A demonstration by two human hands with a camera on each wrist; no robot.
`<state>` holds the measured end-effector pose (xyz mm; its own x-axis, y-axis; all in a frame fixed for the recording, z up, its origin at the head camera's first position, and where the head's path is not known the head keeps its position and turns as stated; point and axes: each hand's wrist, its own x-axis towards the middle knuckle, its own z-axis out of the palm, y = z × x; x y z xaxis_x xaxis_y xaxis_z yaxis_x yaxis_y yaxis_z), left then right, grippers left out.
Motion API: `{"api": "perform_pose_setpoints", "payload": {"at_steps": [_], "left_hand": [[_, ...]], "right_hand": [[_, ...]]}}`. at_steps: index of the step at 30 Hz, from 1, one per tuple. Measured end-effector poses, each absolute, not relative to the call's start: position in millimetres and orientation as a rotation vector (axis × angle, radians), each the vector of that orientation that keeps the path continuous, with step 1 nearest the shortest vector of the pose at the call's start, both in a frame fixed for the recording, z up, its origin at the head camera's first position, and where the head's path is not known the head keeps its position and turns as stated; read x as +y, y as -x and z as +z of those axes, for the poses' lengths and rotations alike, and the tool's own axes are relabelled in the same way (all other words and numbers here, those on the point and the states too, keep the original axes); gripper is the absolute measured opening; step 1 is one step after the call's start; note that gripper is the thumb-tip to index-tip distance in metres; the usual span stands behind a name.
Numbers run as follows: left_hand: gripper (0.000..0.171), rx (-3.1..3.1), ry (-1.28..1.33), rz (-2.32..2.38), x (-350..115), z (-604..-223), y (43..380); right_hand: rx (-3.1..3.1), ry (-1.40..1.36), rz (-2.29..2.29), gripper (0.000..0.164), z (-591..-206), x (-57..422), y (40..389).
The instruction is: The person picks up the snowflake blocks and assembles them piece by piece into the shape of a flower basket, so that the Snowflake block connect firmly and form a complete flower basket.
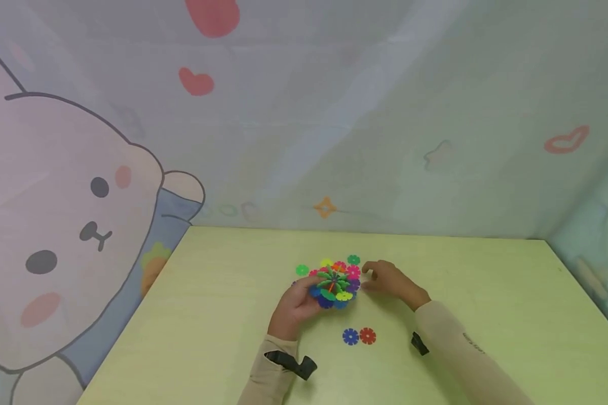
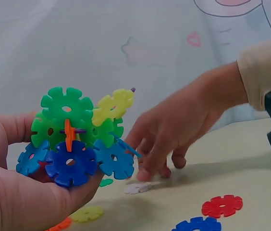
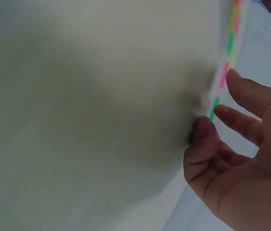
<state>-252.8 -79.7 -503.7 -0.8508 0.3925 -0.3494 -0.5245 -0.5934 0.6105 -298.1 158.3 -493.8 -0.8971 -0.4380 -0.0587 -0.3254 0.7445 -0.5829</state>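
One cluster of notched discs [image 1: 334, 283] sits in the left hand [image 1: 295, 306], gripped between thumb and fingers above the table [image 1: 208, 315]. It is roundish (I cannot pick out a long axis), its green petals fanning toward the head camera, a dark blue disc [image 2: 80, 169] facing the left wrist. The right hand [image 1: 389, 279], fingers apart and loosely bent, hovers at a pale disc [image 2: 132, 189]; contact is unclear.

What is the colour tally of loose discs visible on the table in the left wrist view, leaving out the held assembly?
Red disc: 1
Blue disc: 1
Yellow disc: 1
Orange disc: 1
Green disc: 1
Whitish disc: 1
Total: 6
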Motion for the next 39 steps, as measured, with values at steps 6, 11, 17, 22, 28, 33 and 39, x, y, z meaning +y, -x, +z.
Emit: {"api": "perform_pose_setpoints", "payload": {"at_steps": [6, 11, 17, 22, 28, 33, 39], "left_hand": [[0.044, 1.033, 0.232, 2.404, -76.2, -503.0, 252.1], [0.047, 1.011, 0.278, 2.390, -75.7, -504.5, 250.8], [0.049, 1.012, 0.293, 2.376, -74.2, -503.9, 249.9], [0.043, 1.026, 0.256, 2.356, -72.3, -503.2, 251.0], [0.054, 1.059, 0.251, 2.311, -72.1, -503.5, 250.1], [0.050, 1.081, 0.238, 2.289, -72.4, -503.3, 250.0], [0.051, 1.072, 0.237, 2.273, -72.6, -502.2, 249.3]], "right_hand": [[2.811, 0.641, -0.792, 0.018, -505.3, 147.4, 295.8], [2.755, 0.560, -0.963, 0.010, -494.3, 153.7, 297.4], [2.533, 0.600, -1.410, 0.019, -458.1, 162.5, 300.8], [2.554, 0.871, -1.239, 0.020, -438.8, 153.3, 298.2], [2.572, 0.910, -1.116, 0.020, -436.0, 144.0, 297.3], [2.603, 0.918, -1.025, 0.020, -429.4, 139.0, 296.1], [2.624, 0.946, -0.932, 0.020, -426.8, 134.3, 295.1]]}}
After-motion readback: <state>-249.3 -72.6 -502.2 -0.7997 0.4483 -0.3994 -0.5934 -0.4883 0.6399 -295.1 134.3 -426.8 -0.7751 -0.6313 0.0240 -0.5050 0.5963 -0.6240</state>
